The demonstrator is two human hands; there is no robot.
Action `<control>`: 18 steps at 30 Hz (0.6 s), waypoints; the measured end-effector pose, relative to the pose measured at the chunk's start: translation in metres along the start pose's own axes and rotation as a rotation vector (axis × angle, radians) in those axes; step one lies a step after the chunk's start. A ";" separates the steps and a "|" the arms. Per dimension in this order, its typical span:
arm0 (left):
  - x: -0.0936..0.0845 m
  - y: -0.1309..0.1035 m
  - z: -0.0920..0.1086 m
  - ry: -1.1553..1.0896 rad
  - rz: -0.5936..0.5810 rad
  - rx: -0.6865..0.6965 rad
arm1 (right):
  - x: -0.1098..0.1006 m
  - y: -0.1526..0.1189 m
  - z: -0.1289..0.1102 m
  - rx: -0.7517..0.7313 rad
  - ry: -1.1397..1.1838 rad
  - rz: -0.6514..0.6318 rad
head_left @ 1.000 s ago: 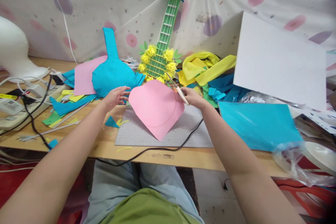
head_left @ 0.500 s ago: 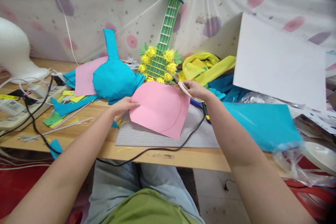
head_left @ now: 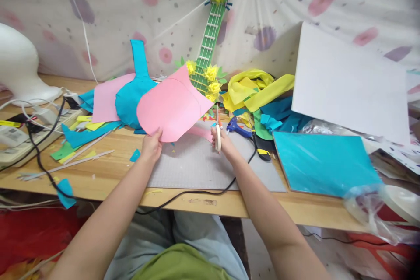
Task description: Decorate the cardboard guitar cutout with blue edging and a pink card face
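My left hand pinches the lower edge of a pink sheet, tilted up above the grey cutting mat. Part of the sheet's outline is rounded, and a thin curved line runs near its pointed right corner. My right hand is closed on scissors with pale handles, blades pointing away from me. A narrow pink strip reaches from under the sheet to my right fingers; whether they grip it I cannot tell. The sheet partly covers a blue rounded piece with a stem.
A green guitar-shaped piece with yellow roses leans at the back. A blue glue gun and a cutter knife lie right of the mat. A blue board, a white board and a power strip flank it. A black cable crosses the front.
The pink sheet has turned counter-clockwise and shifted left, its right corner lifting. My right hand has come down toward me with the scissors, away from the sheet's edge. The pink strip now shows.
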State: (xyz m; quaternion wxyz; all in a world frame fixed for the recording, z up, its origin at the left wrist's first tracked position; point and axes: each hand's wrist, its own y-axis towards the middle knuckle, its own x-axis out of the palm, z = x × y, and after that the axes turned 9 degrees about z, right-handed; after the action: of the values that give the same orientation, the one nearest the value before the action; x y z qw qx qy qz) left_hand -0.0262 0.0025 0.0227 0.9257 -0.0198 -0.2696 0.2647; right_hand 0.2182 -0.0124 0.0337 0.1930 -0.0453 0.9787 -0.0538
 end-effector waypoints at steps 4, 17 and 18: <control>0.002 -0.004 -0.003 -0.053 0.022 -0.033 | 0.024 -0.011 -0.005 0.145 0.231 0.138; 0.007 -0.016 -0.018 -0.148 -0.069 -0.041 | 0.034 -0.013 -0.012 0.220 0.462 0.073; 0.008 -0.017 -0.019 -0.144 -0.079 -0.039 | 0.034 -0.014 -0.013 0.227 0.470 0.071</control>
State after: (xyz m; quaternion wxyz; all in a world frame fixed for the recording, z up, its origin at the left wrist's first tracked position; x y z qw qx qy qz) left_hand -0.0029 -0.0059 0.0129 0.9130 -0.0082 -0.3413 0.2234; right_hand 0.1833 -0.0288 0.0349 -0.0338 0.0245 0.9853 -0.1655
